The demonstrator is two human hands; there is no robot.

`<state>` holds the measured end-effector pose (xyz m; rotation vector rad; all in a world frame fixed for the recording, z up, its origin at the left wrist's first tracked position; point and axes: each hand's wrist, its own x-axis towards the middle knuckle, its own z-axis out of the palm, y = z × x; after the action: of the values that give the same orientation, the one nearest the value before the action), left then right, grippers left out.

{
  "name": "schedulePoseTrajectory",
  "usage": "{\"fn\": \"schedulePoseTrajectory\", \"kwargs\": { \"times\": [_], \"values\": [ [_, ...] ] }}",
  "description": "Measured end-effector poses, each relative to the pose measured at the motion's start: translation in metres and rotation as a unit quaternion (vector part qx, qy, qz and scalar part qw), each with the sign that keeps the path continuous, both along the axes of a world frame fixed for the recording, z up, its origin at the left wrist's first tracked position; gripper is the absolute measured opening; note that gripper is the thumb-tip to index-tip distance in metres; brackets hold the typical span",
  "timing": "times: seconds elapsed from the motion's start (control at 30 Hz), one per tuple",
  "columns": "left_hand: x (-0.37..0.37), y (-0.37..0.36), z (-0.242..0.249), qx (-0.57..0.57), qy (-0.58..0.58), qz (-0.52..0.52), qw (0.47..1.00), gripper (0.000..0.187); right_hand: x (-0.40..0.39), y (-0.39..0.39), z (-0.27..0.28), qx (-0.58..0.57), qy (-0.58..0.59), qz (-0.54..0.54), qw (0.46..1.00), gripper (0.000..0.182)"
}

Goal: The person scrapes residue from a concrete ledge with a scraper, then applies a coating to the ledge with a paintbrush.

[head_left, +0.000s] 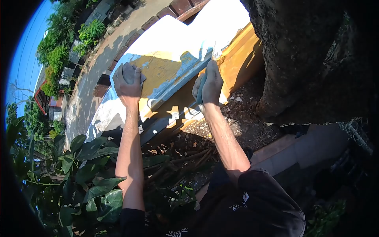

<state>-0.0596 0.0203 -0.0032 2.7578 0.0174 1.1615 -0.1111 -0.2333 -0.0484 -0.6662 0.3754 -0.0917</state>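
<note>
1. Nearest the camera, the wearer's dark shirt (260, 201) is seen at the lower right, marked with pale lettering too small to be read in full.
2. A grey pad (129, 74) is gripped in the left hand (128, 87), with fingers and thumb curled around it. It is held at the broad face of a painted wall (162, 65), patched in yellow, blue and white. Whether the pad is stone or some softer stuff cannot be told.
3. A blue-green pad (203, 87) is clasped in the right hand (212, 83), between the thumb side and the folded fingers. Its full outline is hidden by the hand.
4. The wall's long edge (179, 85) is slanted from lower left to upper right, between the hands. The right hand is placed nearer to this edge, just beside its upper end; the left hand is set farther out on the broad face, past the lower end. The yellow patch is spread ahead and between the two.
5. The right side is bounded by a thick tree trunk (300, 59); the left forearm is flanked by a leafy plant (94, 185).
</note>
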Motion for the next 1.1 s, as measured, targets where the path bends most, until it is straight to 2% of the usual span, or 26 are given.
{"fn": "schedulePoseTrajectory", "kwargs": {
  "times": [0.1, 0.17, 0.23, 0.3, 0.33, 0.4, 0.43, 0.5, 0.57, 0.6, 0.7, 0.77, 0.83, 0.87, 1.0, 1.1],
  "values": [
    [-0.003, -0.001, 0.002, 0.007, 0.005, 0.02, 1.0, 0.067, -0.02, 0.013, -0.006, -0.049, -0.018, -0.001, 0.999, 0.039],
    [-0.001, -0.001, 0.003, 0.012, 0.02, 0.03, 0.999, 0.067, -0.004, -0.005, -0.002, -0.009, -0.006, 0.01, 1.0, 0.043],
    [-0.003, 0.001, 0.0, 0.015, 0.021, 0.016, 1.0, 0.065, 0.007, -0.022, 0.002, 0.017, -0.007, 0.02, 1.0, 0.056],
    [0.001, -0.001, 0.002, 0.001, 0.006, -0.003, 1.0, 0.064, -0.017, -0.011, 0.012, -0.05, 0.006, 0.02, 0.999, 0.051],
    [0.001, -0.001, 0.004, -0.005, 0.015, 0.006, 1.0, 0.063, -0.027, 0.004, -0.008, -0.109, -0.003, 0.04, 0.993, 0.048],
    [-0.004, -0.006, 0.008, 0.006, 0.009, 0.02, 1.0, 0.063, -0.046, 0.001, -0.01, -0.17, 0.018, 0.062, 0.983, 0.053],
    [-0.004, -0.008, 0.01, 0.016, 0.01, 0.022, 1.0, 0.063, -0.047, -0.012, 0.0, -0.179, 0.04, 0.055, 0.981, 0.055],
    [-0.003, -0.004, 0.005, 0.018, 0.019, 0.023, 0.999, 0.064, -0.039, -0.036, -0.002, -0.189, 0.02, -0.025, 0.981, 0.056],
    [0.003, 0.003, 0.0, 0.022, -0.011, -0.003, 1.0, 0.065, -0.035, -0.056, -0.008, -0.306, -0.013, -0.033, 0.951, 0.069],
    [0.002, 0.003, 0.0, 0.008, -0.001, 0.008, 1.0, 0.064, -0.033, -0.065, -0.018, -0.428, -0.03, 0.009, 0.903, 0.066],
    [-0.001, -0.003, 0.004, 0.011, -0.003, 0.026, 1.0, 0.062, -0.028, -0.076, -0.025, -0.61, -0.109, 0.111, 0.777, 0.058],
    [-0.001, -0.001, 0.004, 0.015, -0.008, 0.022, 1.0, 0.062, -0.026, -0.081, -0.022, -0.62, -0.109, 0.197, 0.751, 0.049],
    [-0.001, -0.002, 0.002, 0.008, -0.004, 0.029, 1.0, 0.062, -0.027, -0.076, 0.011, -0.652, -0.071, 0.263, 0.708, 0.047],
    [-0.002, -0.002, 0.001, 0.01, -0.006, 0.027, 1.0, 0.063, -0.029, -0.072, 0.029, -0.689, -0.043, 0.292, 0.661, 0.044],
    [0.002, 0.001, 0.003, 0.019, -0.018, 0.022, 0.999, 0.064, -0.026, -0.063, 0.032, -0.771, -0.035, 0.238, 0.589, 0.039],
    [-0.003, 0.004, -0.004, 0.0, -0.003, 0.02, 1.0, 0.069, -0.029, -0.069, 0.046, -0.764, -0.038, 0.257, 0.591, 0.039]
  ]
}}
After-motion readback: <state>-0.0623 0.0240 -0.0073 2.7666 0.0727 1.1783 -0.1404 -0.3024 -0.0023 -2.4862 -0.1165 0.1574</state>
